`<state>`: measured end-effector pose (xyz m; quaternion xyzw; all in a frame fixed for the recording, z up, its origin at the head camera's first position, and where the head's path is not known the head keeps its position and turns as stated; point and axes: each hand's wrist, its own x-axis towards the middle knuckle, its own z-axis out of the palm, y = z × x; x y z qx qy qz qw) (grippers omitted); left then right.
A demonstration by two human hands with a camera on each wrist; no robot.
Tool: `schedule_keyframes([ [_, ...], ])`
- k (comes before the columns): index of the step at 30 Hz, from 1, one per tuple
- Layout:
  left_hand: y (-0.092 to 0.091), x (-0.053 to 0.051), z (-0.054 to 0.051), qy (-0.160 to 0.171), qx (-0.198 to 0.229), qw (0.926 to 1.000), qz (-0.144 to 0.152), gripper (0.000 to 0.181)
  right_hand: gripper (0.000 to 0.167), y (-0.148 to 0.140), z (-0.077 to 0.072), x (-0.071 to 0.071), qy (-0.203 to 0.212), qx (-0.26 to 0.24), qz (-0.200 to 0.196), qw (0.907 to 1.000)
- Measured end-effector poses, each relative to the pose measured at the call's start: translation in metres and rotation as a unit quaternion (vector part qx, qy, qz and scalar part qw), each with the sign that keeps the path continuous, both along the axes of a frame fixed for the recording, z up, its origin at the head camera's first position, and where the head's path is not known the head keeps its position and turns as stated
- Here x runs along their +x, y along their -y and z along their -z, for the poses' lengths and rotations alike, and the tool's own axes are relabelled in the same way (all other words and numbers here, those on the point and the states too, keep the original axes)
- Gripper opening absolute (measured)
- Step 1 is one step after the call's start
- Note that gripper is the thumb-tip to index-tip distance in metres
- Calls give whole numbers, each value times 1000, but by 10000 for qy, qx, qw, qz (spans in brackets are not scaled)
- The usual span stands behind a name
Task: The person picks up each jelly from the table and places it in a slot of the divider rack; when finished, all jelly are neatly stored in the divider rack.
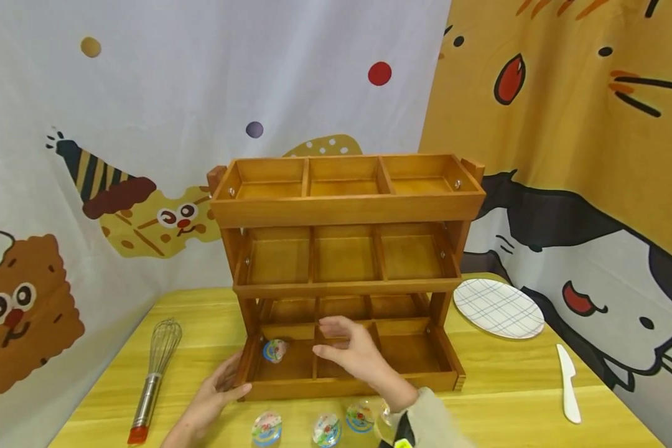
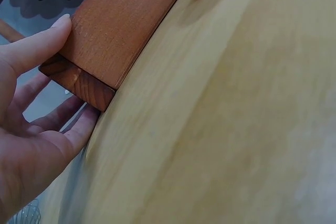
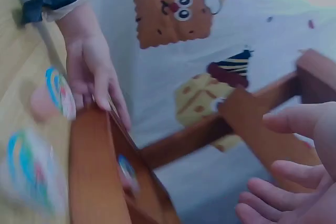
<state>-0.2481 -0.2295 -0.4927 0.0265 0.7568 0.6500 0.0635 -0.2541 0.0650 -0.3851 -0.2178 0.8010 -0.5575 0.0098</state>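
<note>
The right hand [image 1: 353,351], thumb and fingers apart with nothing between them, hovers over the middle compartment of the bottom tray of a three-tier wooden rack [image 1: 347,212]. The left hand [image 1: 215,393] grips the rack's lower left front corner, its thumb on the front board and its fingers around the side. One small lidded cup [image 1: 274,351] lies in the bottom tray's left compartment. Four more cups [image 1: 327,430] stand on the bench [image 1: 509,398] just before the rack, the rightmost partly hidden by the right wrist. Farther out lie a whisk [image 1: 152,377] at left, a plate [image 1: 499,308] and a white knife [image 1: 568,382] at right.
</note>
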Motion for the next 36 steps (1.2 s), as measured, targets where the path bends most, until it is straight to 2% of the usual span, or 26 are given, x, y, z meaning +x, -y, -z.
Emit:
schedule_keyframes([
  [3, 0, 1, -1, 0, -25, 10000, -33, 70, 44, -38, -2, 12, -181, 102, -20, 9998],
  [6, -1, 3, -2, -6, -50, 10000, -42, 70, 40, -75, 2, 22, -317, 200, 69, 9993],
  [9, -2, 5, -5, -20, -64, 10000, -18, 70, 36, -111, 14, 28, -424, 169, 72, 9989],
  [14, -3, 7, -8, -50, -82, 10000, 12, 69, 35, -157, 41, 34, -149, 115, 208, 9996],
  [16, -3, 7, -8, -46, -83, 10000, 2, 68, 35, -168, 49, 37, -54, 246, 282, 9993],
  [19, -3, 7, -7, -59, -105, 9999, -29, 69, 36, -180, 59, 41, -36, 538, 292, 9981],
  [22, -3, 6, -4, -29, -114, 9999, -41, 69, 39, -186, 68, 43, 201, 765, 215, 9966],
  [25, -1, 4, -2, 9, -117, 9999, -32, 69, 49, -189, 77, 44, 553, 832, -104, 9949],
  [27, -1, 3, -1, 35, -108, 9999, -33, 69, 54, -190, 84, 43, 625, 731, -448, 9944],
  [31, -2, 2, -3, 86, -88, 9999, -19, 69, 53, -190, 96, 43, 295, 494, -819, 9950],
  [36, -2, 2, -4, 106, -140, 9998, -12, 69, 50, -190, 99, 43, 238, 508, -735, 9957],
])
